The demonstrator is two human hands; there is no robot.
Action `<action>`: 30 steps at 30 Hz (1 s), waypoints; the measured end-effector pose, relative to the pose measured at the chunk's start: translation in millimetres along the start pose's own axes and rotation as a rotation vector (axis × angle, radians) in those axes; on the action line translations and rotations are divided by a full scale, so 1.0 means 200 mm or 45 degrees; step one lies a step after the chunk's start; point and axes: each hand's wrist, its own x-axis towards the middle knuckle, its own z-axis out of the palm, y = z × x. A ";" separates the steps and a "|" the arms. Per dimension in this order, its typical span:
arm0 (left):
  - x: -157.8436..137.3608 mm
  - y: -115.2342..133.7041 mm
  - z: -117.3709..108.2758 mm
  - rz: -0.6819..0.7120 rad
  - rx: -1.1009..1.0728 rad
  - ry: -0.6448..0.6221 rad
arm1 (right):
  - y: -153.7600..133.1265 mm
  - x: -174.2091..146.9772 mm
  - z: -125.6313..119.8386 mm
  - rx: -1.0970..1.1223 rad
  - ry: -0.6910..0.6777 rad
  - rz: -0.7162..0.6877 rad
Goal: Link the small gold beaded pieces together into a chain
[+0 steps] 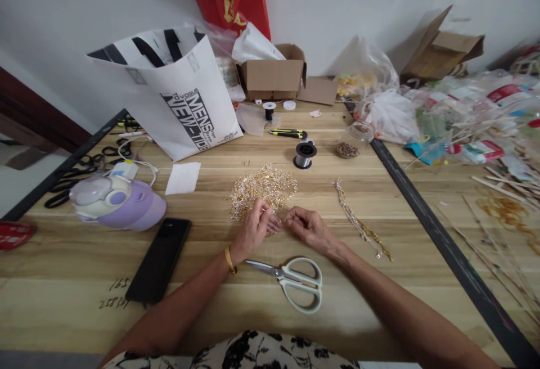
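My left hand [256, 226] rests at the near edge of a pile of small gold and silver beads [261, 186], fingers bent and pinched together. Close beside it, my right hand [307, 224] is also closed, thumb against forefinger. What lies between the fingertips is too small to make out; a thin pale strand may run there. A pair of scissors [291, 279] with pale handles lies on the table just below both hands. To the right, beaded chains [358, 220] in silver and gold are laid out. A spool of clear line [304, 155] stands beyond the beads.
A black phone [159, 260] and a purple bottle [122, 203] lie to the left. Behind stand a white paper bag [185, 93] and a cardboard box [274, 76]. A utility knife [289, 133] and a glass jar [353, 141] lie farther back. Plastic bottles [481, 149] crowd the right.
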 end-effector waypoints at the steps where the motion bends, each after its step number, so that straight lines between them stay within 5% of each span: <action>1: 0.00 0.00 0.00 -0.003 -0.007 0.001 | 0.00 0.00 0.00 0.001 0.000 0.004; 18: 0.03 -0.03 -0.02 -0.060 -0.245 0.052 | -0.01 -0.01 -0.02 0.092 -0.158 0.018; 30: 0.01 0.05 -0.02 0.008 -0.281 0.012 | -0.01 -0.01 -0.02 -0.154 -0.122 -0.089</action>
